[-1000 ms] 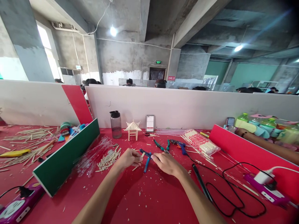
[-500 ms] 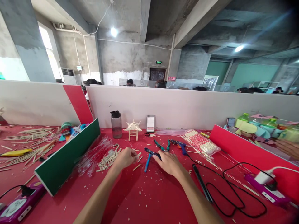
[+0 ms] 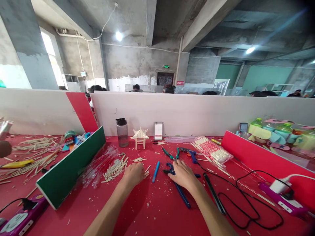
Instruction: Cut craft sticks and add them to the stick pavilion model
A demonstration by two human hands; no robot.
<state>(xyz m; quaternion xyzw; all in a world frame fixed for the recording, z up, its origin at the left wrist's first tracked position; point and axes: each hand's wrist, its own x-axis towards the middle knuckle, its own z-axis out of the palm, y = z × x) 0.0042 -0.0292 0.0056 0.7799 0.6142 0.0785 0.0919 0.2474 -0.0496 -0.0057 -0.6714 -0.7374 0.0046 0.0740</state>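
Loosely, the right hand [image 3: 181, 173] arches over pliers [image 3: 182, 196].

On the table [image 3: 147, 218], the pen [image 3: 156, 171] lies between the stick pile [image 3: 115, 169] and pliers [image 3: 182, 195].

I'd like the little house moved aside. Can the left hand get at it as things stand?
Probably yes: the little house stands beyond the left hand, with only a few flat-lying sticks between. Whether the fingers already hold something is hidden.
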